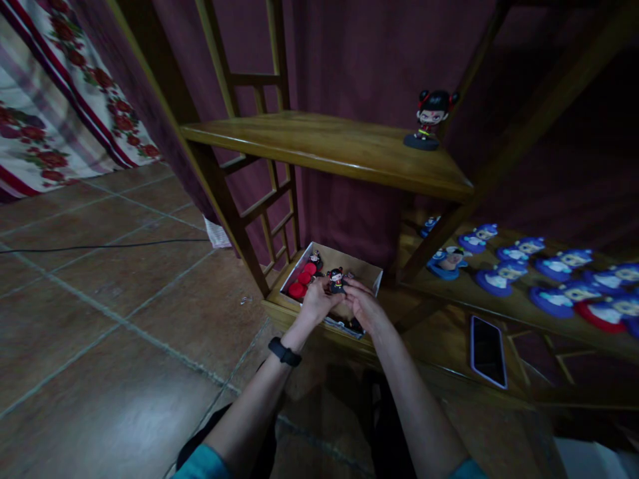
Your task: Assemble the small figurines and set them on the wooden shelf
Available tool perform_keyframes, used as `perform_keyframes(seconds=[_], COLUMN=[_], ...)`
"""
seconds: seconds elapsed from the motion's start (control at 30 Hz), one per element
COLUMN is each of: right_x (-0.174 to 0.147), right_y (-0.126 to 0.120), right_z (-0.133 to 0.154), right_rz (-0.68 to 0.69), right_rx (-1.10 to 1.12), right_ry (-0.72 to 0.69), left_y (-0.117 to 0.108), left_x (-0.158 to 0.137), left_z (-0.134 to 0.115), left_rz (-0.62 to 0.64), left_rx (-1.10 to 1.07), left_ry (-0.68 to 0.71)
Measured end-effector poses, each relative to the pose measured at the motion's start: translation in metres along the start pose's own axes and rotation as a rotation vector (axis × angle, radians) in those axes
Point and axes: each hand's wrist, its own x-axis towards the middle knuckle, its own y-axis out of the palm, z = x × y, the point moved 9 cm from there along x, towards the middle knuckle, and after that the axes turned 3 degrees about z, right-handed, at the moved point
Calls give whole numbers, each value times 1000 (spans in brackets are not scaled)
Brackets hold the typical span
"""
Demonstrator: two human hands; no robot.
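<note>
A small figurine (336, 279) with black hair and red hair ties is held upright between my two hands. My left hand (319, 301) grips it from the left, fingers closed against its lower part. From the right, my right hand (363, 303) touches it with thumb and fingers. Both hands are over a shallow cardboard box (370, 267) on the lowest shelf. Inside the box, red round pieces (298, 290) lie on the left, and another dark-haired figurine (315, 259) is in the back left corner. My hands hide much of the box's middle.
A similar figurine (430, 120) on a dark base stands on the wooden shelf (299, 136) above. Several blue and white figurines (502, 276) stand in rows on the right. A phone (488, 351) lies nearer me on the right. A black cable (100, 246) crosses the tiled floor.
</note>
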Motion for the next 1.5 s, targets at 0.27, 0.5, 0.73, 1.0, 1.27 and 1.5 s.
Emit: perform_keyframes(seconds=[0.27,0.5,0.73,1.0,1.27,1.5], right_x=[1,2,1,-1,-5,-8], right_y=[-2,-2,-2,0,1,1], right_z=[-2,-3,0,2,2,-2], right_rz=[7,9,1,26,21,24], right_rx=[-8,0,22,41,41,53], right_ry=[-13,-8,-4,-24,-36,-20], left_y=[-4,-4,-1,-4,-4,-6], left_x=[0,1,0,0,-3,-8], left_z=[6,9,3,5,3,-2], left_rz=[-32,-35,0,-55,-46,-49], left_rx=[10,21,3,14,68,77], left_ry=[-42,-25,8,-8,22,10])
